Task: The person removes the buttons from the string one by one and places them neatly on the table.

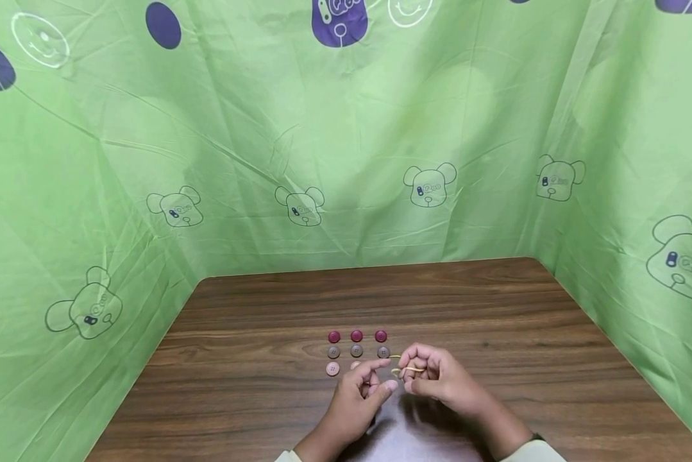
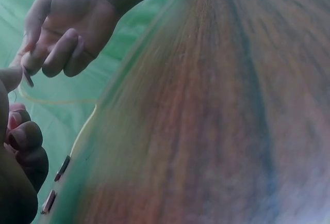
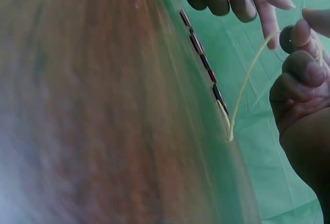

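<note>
My right hand (image 1: 440, 378) pinches a small dark round button (image 3: 287, 39) between thumb and fingertips. A thin yellow cord (image 1: 410, 369) runs from that hand and droops to the table beside the grey-brown buttons (image 1: 383, 352). Just left of it hovers my left hand (image 1: 354, 401), thumb and index finger apart, the other fingers loosely bent, nothing between them. Beyond the hands lie rows of four-hole buttons: red buttons (image 1: 356, 335) farthest, grey-brown ones in the middle, pink buttons (image 1: 332, 369) nearest. My left fingers partly cover one pink button.
The brown wood-grain table (image 1: 236, 385) spreads around the hands. A green cloth (image 1: 346, 212) printed with bear faces hangs behind it and along both sides.
</note>
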`<action>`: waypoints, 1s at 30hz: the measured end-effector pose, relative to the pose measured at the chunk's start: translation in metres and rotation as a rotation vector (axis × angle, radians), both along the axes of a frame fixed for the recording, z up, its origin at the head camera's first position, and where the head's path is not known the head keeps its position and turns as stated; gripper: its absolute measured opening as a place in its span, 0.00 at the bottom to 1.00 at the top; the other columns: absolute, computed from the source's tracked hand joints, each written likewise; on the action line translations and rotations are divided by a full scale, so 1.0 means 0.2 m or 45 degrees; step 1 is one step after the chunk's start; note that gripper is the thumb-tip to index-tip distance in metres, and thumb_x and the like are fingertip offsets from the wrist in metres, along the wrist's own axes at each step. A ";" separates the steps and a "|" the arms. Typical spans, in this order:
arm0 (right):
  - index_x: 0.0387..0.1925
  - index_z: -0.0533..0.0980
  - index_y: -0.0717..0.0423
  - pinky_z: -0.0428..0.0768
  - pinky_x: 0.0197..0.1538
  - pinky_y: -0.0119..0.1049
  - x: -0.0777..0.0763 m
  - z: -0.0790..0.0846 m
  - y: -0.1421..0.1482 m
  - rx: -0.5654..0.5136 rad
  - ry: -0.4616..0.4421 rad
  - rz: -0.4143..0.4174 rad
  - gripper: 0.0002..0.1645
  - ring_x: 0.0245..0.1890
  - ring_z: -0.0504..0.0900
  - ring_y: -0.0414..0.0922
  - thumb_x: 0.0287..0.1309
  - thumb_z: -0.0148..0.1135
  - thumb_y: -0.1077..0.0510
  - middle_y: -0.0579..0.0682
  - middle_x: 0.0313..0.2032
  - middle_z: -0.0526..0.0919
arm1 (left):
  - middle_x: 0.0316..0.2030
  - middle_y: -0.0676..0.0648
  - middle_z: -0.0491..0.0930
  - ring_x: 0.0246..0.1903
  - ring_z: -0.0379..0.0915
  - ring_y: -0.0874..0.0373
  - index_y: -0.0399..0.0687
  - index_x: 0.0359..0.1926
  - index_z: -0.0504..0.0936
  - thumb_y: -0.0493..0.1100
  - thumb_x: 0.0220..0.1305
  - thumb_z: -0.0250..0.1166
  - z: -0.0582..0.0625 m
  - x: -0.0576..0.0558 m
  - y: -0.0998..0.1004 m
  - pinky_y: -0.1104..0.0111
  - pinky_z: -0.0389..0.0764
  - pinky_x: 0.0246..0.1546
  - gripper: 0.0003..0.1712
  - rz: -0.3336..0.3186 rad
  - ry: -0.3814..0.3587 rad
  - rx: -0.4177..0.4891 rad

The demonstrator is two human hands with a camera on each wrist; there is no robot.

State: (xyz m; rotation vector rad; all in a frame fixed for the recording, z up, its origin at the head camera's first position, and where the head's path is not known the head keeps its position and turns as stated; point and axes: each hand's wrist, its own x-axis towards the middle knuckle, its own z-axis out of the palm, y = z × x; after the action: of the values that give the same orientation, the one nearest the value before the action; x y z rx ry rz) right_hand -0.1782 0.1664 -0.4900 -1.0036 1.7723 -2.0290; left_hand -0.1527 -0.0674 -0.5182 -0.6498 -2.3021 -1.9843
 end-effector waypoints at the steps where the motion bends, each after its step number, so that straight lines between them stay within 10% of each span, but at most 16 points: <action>1: 0.53 0.70 0.82 0.85 0.40 0.25 0.00 0.00 -0.01 -0.004 0.008 0.029 0.18 0.39 0.86 0.32 0.63 0.61 0.77 0.44 0.40 0.86 | 0.25 0.31 0.72 0.21 0.62 0.76 0.29 0.62 0.83 0.37 0.72 0.72 0.00 0.00 0.00 0.82 0.64 0.23 0.22 0.004 -0.004 -0.009; 15: 0.52 0.69 0.84 0.80 0.37 0.20 0.02 -0.01 -0.04 0.009 -0.011 0.156 0.19 0.36 0.85 0.30 0.60 0.60 0.79 0.56 0.41 0.89 | 0.19 0.35 0.67 0.18 0.62 0.76 0.35 0.56 0.88 0.40 0.72 0.74 0.00 0.01 -0.01 0.82 0.69 0.25 0.17 -0.044 -0.064 -0.060; 23: 0.52 0.67 0.88 0.78 0.36 0.19 0.03 0.00 -0.04 0.028 -0.009 0.158 0.21 0.32 0.79 0.27 0.60 0.62 0.78 0.42 0.39 0.87 | 0.21 0.48 0.71 0.17 0.63 0.76 0.32 0.57 0.87 0.39 0.74 0.71 0.01 0.02 0.00 0.83 0.67 0.21 0.17 -0.105 -0.160 -0.004; 30: 0.52 0.66 0.89 0.78 0.37 0.19 0.03 0.00 -0.05 0.003 -0.012 0.189 0.21 0.33 0.80 0.27 0.60 0.61 0.79 0.42 0.39 0.87 | 0.23 0.29 0.70 0.18 0.62 0.76 0.26 0.56 0.84 0.37 0.74 0.70 0.00 0.01 -0.01 0.82 0.64 0.20 0.17 -0.148 -0.143 0.017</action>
State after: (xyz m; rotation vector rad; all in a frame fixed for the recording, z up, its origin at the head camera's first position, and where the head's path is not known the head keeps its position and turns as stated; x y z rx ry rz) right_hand -0.1723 0.1571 -0.4906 -1.0889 1.6434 -1.9377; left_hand -0.1499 -0.0691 -0.5179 -0.7034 -2.3620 -2.1379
